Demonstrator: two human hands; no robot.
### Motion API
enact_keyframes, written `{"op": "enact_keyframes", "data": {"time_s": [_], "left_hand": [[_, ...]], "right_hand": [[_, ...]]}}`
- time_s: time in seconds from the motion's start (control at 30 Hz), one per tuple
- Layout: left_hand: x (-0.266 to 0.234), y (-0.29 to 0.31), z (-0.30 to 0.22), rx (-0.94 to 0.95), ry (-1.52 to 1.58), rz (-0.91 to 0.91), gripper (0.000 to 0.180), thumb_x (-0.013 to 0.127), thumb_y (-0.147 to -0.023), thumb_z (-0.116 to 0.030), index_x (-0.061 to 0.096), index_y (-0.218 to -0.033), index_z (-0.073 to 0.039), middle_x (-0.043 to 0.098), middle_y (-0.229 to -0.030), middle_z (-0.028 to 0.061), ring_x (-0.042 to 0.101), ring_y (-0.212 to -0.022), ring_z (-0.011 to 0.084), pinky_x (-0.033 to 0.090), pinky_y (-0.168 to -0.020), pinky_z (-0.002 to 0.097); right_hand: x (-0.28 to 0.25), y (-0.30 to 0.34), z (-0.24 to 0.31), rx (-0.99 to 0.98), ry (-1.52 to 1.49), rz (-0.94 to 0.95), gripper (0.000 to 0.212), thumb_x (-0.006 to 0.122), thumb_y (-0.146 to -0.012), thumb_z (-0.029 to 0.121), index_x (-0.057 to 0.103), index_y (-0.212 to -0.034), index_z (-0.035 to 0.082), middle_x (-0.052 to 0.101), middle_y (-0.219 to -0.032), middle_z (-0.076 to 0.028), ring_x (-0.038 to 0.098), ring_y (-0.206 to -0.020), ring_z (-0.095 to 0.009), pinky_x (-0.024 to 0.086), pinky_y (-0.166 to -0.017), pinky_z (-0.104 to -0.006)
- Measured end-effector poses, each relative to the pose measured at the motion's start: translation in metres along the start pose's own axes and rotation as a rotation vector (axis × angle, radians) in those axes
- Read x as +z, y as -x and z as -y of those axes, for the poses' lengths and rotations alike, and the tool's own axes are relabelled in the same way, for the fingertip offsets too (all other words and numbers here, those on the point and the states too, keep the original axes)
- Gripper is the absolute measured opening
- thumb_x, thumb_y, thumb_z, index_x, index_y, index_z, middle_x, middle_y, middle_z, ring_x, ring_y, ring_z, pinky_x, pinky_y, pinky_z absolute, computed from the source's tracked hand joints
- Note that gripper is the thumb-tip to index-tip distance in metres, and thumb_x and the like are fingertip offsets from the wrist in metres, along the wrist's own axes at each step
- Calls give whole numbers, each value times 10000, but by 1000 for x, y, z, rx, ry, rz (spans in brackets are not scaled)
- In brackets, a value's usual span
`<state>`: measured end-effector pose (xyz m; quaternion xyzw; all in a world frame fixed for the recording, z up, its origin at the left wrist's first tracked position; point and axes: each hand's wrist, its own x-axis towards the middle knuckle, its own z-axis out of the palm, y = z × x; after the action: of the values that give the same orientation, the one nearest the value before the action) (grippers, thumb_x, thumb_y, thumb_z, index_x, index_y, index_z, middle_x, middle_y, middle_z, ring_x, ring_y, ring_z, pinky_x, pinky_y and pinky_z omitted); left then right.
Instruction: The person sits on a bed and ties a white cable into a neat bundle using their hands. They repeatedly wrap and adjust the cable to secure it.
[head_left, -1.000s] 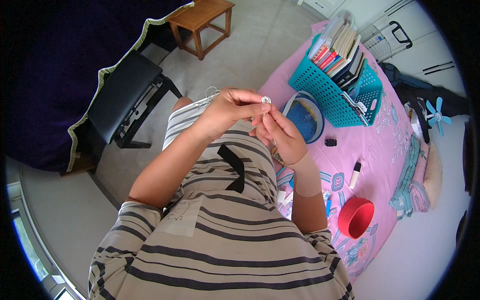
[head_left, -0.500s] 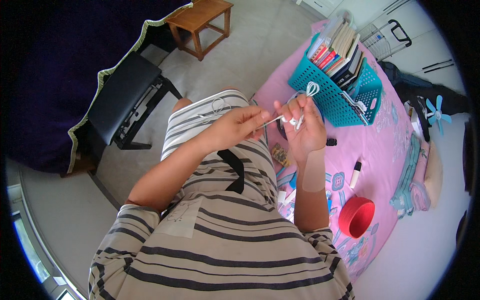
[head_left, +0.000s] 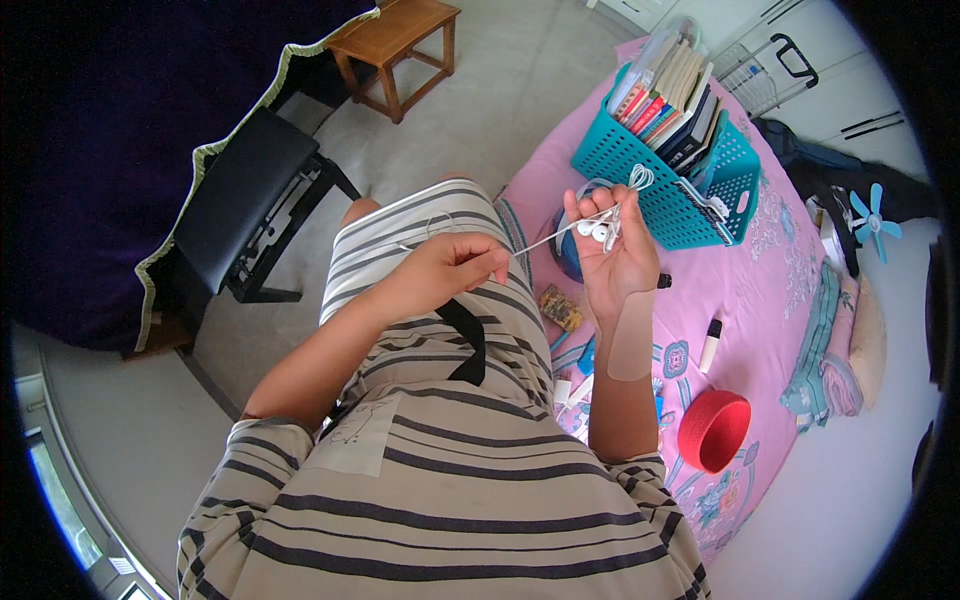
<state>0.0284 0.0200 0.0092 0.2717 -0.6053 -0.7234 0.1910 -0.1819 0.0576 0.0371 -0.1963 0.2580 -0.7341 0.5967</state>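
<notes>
White wired earphones point(head_left: 598, 231) lie in the upturned palm of my right hand point(head_left: 618, 262), whose fingers curl over part of the cord. A coiled bundle of the same cord point(head_left: 641, 177) sticks out beyond those fingertips. My left hand point(head_left: 455, 268) pinches the cord between thumb and forefinger, and a straight stretch of it point(head_left: 545, 240) runs tight across to the right hand. Past my left hand, a loose end of cord point(head_left: 432, 222) loops over the striped dress on my lap.
On the pink bed cover point(head_left: 690, 305) stand a teal basket of books point(head_left: 650, 185), a red woven bowl point(head_left: 714, 431), a black-capped white tube point(head_left: 711, 346) and a small patterned packet point(head_left: 560, 308). Leftward are a black padded bench point(head_left: 245, 190) and a wooden stool point(head_left: 395, 35).
My left hand has moved left and slightly down, away from the right, drawing out a longer stretch of cord. My right palm has opened more, showing the earbuds.
</notes>
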Motion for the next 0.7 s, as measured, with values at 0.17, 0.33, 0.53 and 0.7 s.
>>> {"op": "enact_keyframes", "data": {"time_s": [0.17, 0.33, 0.53, 0.7], "left_hand": [[-8, 3, -2, 41, -144, -8, 216, 492, -971, -170, 614, -868, -25, 507, -724, -40, 402, -619, 43, 336, -556, 184], [-21, 13, -13, 151, -329, -50, 140, 562, -925, -116, 627, -915, 8, 614, -826, 30, 538, -720, 94, 430, -655, 218], [-23, 16, -76, 295, -734, -223, 92, 635, -855, -69, 661, -909, 0, 620, -819, 78, 582, -701, 116, 453, -618, 243], [-24, 0, -79, 402, -659, -275, 103, 664, -832, -55, 686, -927, -19, 615, -802, 47, 553, -666, 79, 426, -579, 219]], "right_hand": [[14, 4, 0, 13, 35, -91, 183, 428, -989, 221, 506, -929, 67, 534, -794, -33, 542, -784, -168, 407, -1012, -432], [4, 3, 2, 16, 273, 5, 236, 443, -984, 229, 554, -990, 20, 469, -692, -12, 461, -631, -127, 470, -927, -406], [6, 4, 3, 124, 816, 148, 295, 455, -982, 239, 611, -1045, -4, 537, -747, -4, 443, -601, -65, 447, -676, -223], [16, 9, -8, 300, 877, 315, 308, 448, -982, 215, 598, -1113, -20, 574, -821, -9, 404, -586, -35, 346, -586, -170]]}}
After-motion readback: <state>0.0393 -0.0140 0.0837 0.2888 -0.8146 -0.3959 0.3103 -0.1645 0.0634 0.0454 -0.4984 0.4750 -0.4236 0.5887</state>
